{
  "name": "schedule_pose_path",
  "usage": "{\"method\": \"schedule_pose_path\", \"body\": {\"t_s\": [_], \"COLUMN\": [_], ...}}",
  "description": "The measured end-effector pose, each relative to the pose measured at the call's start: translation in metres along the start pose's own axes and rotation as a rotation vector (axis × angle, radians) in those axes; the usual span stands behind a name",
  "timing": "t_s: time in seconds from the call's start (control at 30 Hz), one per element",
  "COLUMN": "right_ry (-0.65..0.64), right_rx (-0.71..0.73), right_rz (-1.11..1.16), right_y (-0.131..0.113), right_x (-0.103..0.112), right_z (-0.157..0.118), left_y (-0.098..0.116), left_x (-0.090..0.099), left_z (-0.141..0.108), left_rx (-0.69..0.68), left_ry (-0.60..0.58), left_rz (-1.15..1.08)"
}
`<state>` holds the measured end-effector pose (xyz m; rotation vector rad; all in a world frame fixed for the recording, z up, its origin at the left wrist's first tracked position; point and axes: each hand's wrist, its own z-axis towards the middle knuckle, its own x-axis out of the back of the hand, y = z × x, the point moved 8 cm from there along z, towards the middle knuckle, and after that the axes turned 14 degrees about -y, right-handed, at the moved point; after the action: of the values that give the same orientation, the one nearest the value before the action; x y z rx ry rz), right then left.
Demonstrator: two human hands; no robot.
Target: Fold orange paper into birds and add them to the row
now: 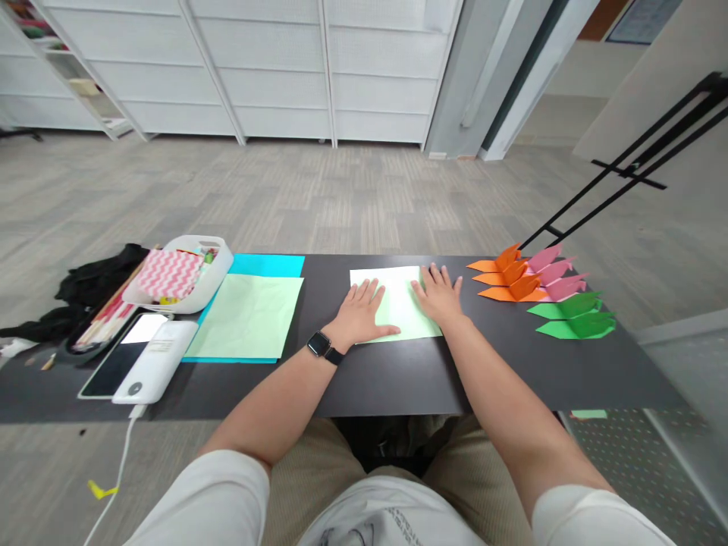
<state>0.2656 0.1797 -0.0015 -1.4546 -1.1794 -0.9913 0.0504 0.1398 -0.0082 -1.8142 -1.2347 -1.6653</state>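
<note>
A pale green sheet of paper (pixel 395 294) lies flat on the dark table in front of me. My left hand (pixel 362 312) rests on its left part, fingers spread, a watch (pixel 324 346) on the wrist. On the right part lies my right hand (pixel 439 294), also flat with fingers apart. Neither hand grips anything. Off to the right stand folded paper cranes in rows: orange ones (pixel 509 277), pink ones (pixel 554 274) and green ones (pixel 577 315).
Left of my hands, light green sheets (pixel 246 315) lie over blue paper (pixel 267 265). Farther left are a white basket (pixel 213 284), a white power bank (pixel 156 362) with a cable, a phone (pixel 117 368) and black cloth (pixel 94 284). The dark table's (pixel 392 390) front edge meets my lap.
</note>
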Motion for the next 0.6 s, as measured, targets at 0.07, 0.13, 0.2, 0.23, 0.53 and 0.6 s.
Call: {"method": "schedule_pose_path", "body": {"t_s": [0.07, 0.13, 0.2, 0.23, 0.53, 0.6], "right_ry": [0.118, 0.169, 0.090, 0.031, -0.062, -0.070], "right_rx": [0.029, 0.156, 0.286, 0.319, 0.334, 0.326], "right_rz": [0.025, -0.007, -0.069, -0.099, -0.177, -0.170], "right_y": [-0.003, -0.021, -0.042, -0.049, -0.065, -0.064], "right_x": [0.009, 0.012, 0.002, -0.005, -0.024, -0.024], "right_z": [-0.003, -0.007, -0.009, -0.010, -0.013, -0.012], "left_y": [0.000, 0.001, 0.002, 0.003, 0.005, 0.002], "left_x": [0.001, 0.004, 0.008, 0.011, 0.013, 0.007], "left_z": [-0.001, -0.004, -0.008, -0.010, 0.003, 0.007], "left_rx": [-0.011, -0.020, -0.016, -0.010, 0.036, 0.061], "left_ry": [0.017, 0.034, 0.051, 0.064, 0.161, 0.133], "left_rz": [0.000, 0.005, 0.011, 0.012, 0.042, 0.038]}}
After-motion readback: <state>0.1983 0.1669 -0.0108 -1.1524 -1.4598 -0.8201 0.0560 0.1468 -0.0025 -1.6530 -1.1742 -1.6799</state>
